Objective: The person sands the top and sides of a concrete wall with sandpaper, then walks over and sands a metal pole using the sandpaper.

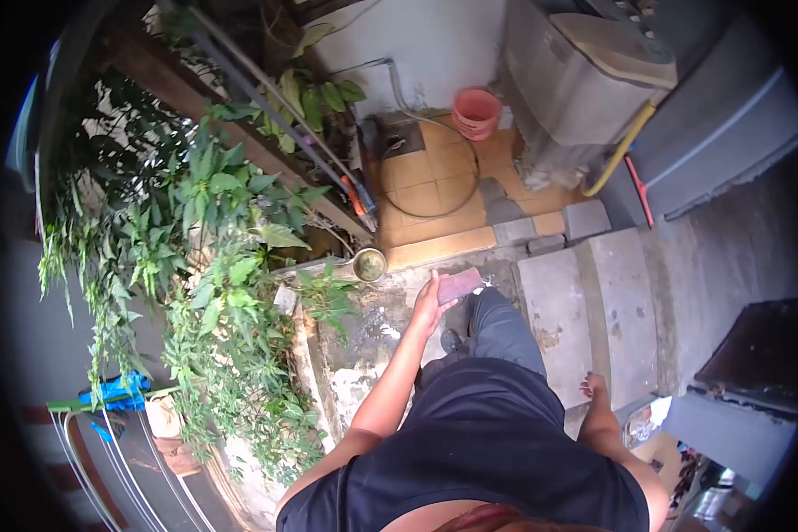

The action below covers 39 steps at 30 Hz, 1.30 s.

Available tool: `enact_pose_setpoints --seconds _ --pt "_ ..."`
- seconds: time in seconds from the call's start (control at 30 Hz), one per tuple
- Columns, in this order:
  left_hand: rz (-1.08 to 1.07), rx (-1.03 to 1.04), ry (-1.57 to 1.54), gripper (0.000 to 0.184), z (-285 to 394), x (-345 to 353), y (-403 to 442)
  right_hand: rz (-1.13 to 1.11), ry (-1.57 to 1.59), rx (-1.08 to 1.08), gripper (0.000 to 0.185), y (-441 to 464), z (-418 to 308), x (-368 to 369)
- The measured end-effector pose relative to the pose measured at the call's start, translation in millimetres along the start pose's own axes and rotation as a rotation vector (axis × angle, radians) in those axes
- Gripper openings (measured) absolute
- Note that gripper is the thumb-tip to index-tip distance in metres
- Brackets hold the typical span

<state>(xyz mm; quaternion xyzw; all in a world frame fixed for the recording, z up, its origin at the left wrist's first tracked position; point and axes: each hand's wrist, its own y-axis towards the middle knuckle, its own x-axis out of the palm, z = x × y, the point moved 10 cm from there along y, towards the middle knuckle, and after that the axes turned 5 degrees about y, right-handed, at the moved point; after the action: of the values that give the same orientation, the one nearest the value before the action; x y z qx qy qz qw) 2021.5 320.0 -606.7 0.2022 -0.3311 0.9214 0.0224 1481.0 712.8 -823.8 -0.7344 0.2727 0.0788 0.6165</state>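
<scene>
My left hand [427, 306] is closed around one end of a flat, reddish-brown rectangular block [458, 285], which looks like a brick or a sharpening stone. It is held out in front of my body, above my forward leg. A small round metal bowl [370, 264] with murky greenish contents stands on the ledge, ahead and to the left of that hand. Down at my right side hangs my right hand [593, 387], its fingers loosely apart with nothing in them, over the concrete slabs [554, 306].
Leafy plants [230, 257] crowd the left side. Ahead, a low ledge borders a tiled floor [417, 186] with a looped hose [479, 168], a pink bucket [476, 115] and a washing machine [576, 89]. A yellow hose [628, 146] and red-handled tool [638, 191] are at right.
</scene>
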Motion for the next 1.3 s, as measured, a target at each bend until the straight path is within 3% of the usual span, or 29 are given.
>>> enact_pose_setpoints --seconds 0.13,0.2,0.3,0.37,0.4,0.47,0.63,0.7,0.73,0.77,0.8,0.83,0.97,1.0,1.07,1.13,1.2,1.27,1.3 --pt "-0.161 -0.111 0.1 0.052 -34 70 1 0.136 0.162 -0.024 0.04 -40 74 -55" --pt "-0.3 -0.105 0.223 0.049 -49 110 9 0.146 0.221 -0.042 0.031 -36 99 -48" --pt "-0.374 -0.142 0.297 0.046 -63 162 12 0.18 0.35 -0.108 0.031 -36 97 -25" --pt "-0.411 -0.143 0.326 0.045 -75 194 17 0.218 0.404 -0.331 0.025 -29 72 -29" --pt "-0.446 -0.152 0.346 0.045 -81 211 16 0.241 0.437 -0.32 0.025 -29 66 -38" --pt "-0.449 -0.176 0.377 0.044 -96 242 17 0.371 0.419 -0.493 0.02 -38 36 -77" --pt "-0.458 -0.25 0.447 0.04 -161 322 29 0.467 0.577 -0.624 0.016 -22 1 -180" --pt "-0.433 -0.231 0.483 0.031 -183 363 25 0.382 0.702 -0.651 0.018 -19 -19 -207" --pt "-0.484 -0.272 0.539 0.031 -198 385 19 0.429 0.567 -0.637 0.019 -34 -36 -227" --pt "-0.461 -0.279 0.6 0.027 -208 402 16 0.493 0.458 -0.79 0.021 -25 -45 -240" --pt "-0.443 -0.271 0.651 0.024 -217 426 10 0.558 0.386 -0.896 0.026 -74 -80 -268" --pt "-0.436 -0.239 0.703 0.02 -222 458 -6 0.406 0.428 -0.744 0.033 -85 -95 -280" --pt "-0.624 -0.182 0.812 0.019 -241 591 -72 0.094 0.436 -0.842 0.048 -164 -162 -329" --pt "-0.659 -0.192 0.823 0.019 -244 621 -90 0.126 0.453 -0.828 0.048 -174 -165 -348" --pt "-0.773 -0.155 0.902 0.018 -243 676 -120 -0.27 0.78 -0.817 0.042 -194 -184 -352" --pt "-0.868 -0.135 0.889 0.018 -245 717 -134 -0.247 0.745 -0.832 0.038 -210 -196 -384" --pt "-1.001 0.043 0.972 0.019 -240 755 -141 -0.211 0.727 -0.828 0.035 -210 -201 -405" --pt "-1.099 0.067 0.951 0.021 -242 782 -138 -0.303 0.721 -0.879 0.032 -198 -212 -410" --pt "-1.083 0.174 0.968 0.021 -238 793 -128 -0.213 0.789 -0.904 0.031 -196 -219 -423"
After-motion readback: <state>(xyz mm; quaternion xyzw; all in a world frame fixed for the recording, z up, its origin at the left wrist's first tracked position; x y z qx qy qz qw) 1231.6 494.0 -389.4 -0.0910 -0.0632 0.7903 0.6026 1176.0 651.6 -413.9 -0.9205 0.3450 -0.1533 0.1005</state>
